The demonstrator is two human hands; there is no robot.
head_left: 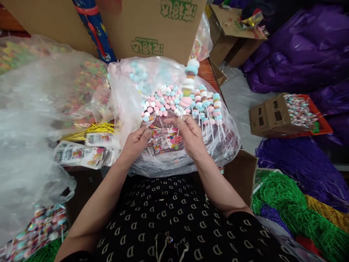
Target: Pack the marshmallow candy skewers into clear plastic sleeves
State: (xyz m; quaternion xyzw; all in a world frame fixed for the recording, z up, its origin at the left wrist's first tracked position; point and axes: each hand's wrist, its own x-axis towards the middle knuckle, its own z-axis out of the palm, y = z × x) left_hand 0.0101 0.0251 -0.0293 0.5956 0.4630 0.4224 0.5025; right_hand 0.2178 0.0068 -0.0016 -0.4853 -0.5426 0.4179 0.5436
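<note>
My right hand [190,134] is pinched on the thin white stick of a candy skewer [188,82], which stands upright above it with stacked pink, white and blue candies, blurred at the top. To its left, my left hand [137,142] is closed at the edge of a clear printed wrapper [163,140] lying between the hands; its fingertips are partly hidden. Beyond them, loose pink, white and blue candies [160,102] lie on the clear plastic bag. Several finished-looking candy skewers [208,103] lie on the right with their sticks toward me.
Printed cards [79,154] and yellow ties [92,130] lie at the left, beside big bags of ring candies [89,80]. A cardboard box [152,32] stands behind. On the right are a box of wrapped candies [272,114] and green strings [289,200].
</note>
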